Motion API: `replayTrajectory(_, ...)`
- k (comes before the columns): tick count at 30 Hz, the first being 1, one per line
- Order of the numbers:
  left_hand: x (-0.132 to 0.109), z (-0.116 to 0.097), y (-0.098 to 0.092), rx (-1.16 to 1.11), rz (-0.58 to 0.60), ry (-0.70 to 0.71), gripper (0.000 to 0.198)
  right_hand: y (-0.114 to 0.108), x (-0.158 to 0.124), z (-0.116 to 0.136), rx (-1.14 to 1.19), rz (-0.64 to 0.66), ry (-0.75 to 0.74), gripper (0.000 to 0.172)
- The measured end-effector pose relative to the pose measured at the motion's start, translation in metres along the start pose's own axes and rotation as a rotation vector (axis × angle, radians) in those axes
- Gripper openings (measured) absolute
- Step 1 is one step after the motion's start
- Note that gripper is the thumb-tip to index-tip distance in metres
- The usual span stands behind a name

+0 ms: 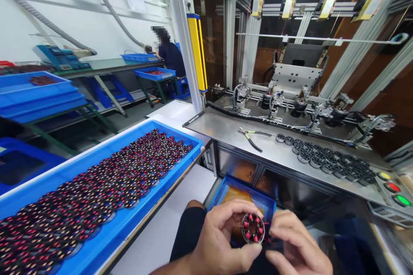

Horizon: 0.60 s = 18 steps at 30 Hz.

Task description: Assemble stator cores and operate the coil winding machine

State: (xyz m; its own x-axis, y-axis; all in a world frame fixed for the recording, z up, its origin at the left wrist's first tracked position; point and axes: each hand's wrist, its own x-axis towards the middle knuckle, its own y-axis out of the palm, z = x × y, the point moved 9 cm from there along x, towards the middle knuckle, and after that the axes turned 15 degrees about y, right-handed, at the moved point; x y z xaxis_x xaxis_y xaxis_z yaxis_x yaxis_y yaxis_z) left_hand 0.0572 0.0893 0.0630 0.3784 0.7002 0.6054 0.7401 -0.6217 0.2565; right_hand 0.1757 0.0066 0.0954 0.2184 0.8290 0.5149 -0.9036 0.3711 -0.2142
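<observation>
My left hand [222, 238] is closed around the rim of a wound motor stator [253, 228], a small ring with red copper coils facing up toward me. Thin red wire leads [267, 236] stick out from its right side. My right hand [297, 242] is beside the stator with curled fingers, and the leads run to its fingertips; its thumb partly hides the grip. Both hands are above my lap. To the left, a long blue tray [196, 142] holds many similar wound stators [106, 184] in rows.
A metal shelf [219, 131] ahead carries green-handled pliers [251, 136] and rows of dark unwound cores [332, 159]. Behind stands a winding machine [297, 77]. Push buttons [392, 187] sit at right. A blue bin [222, 187] is below. A co-worker [172, 56] sits far left.
</observation>
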Motion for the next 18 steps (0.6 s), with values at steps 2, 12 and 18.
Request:
replayTrajectory(2, -0.009, 0.019, 0.007, -0.224, 0.008, -0.236, 0.044, -0.001, 0.007, -0.003, 0.027, 0.088, 0.02, 0.028)
replayTrajectory(12, -0.035, 0.042, 0.031, -0.517, 0.024, -0.637, 0.04, 0.013, 0.018, 0.016, 0.03, 0.369, -0.047, 0.032)
replayTrajectory(18, -0.035, 0.042, 0.031, -0.548, -0.053, -0.642, 0.048, -0.013, -0.005, 0.006, -0.194, 0.121, -0.012, 0.036)
